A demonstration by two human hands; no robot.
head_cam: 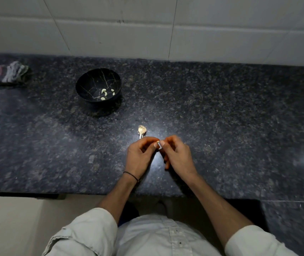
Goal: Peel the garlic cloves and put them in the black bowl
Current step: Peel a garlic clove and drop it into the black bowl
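The garlic clove [159, 145] is mostly hidden; only a pale sliver shows, and I cannot tell how much skin is on it. It sits over the tabletop [221, 117], pinched from both sides by the left hand [140, 154] and the right hand [177, 156], whose fingers [163, 143] are curled tight on it. A leftover garlic piece [142, 130] lies just beyond the hands, and the black bowl [92, 80], well apart at the back left, holds a few peeled cloves [104, 92].
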